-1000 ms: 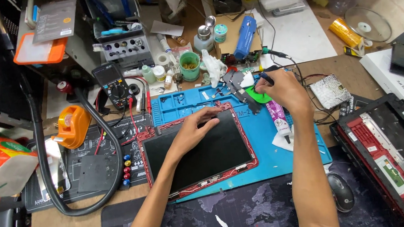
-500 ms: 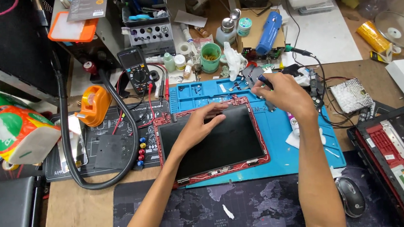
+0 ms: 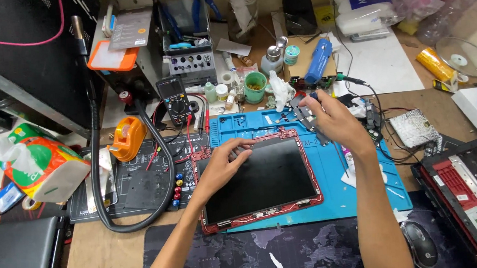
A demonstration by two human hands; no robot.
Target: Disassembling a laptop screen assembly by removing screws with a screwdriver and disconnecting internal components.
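Observation:
A dark screen panel in a red frame [image 3: 263, 179] lies on the blue work mat [image 3: 357, 182]. My left hand [image 3: 224, 165] rests on the panel's upper left corner, fingers curled at the red edge. My right hand [image 3: 334, 117] is above the mat's far side, pinching a small grey metal part [image 3: 305, 113] between its fingers. A thin tool [image 3: 339, 161] lies on the mat under the right wrist.
A multimeter [image 3: 175, 102], a green cup [image 3: 255, 87], a blue tool [image 3: 319, 60] and bottles crowd the back. An orange tape dispenser [image 3: 127, 138] and black mat [image 3: 142, 181] sit left. An opened red laptop base [image 3: 474, 191] and a mouse [image 3: 420, 244] are right.
My right hand has lifted the small metal part from the mat's far edge. My left hand slid from the panel's middle to its upper left corner. The camera has shifted.

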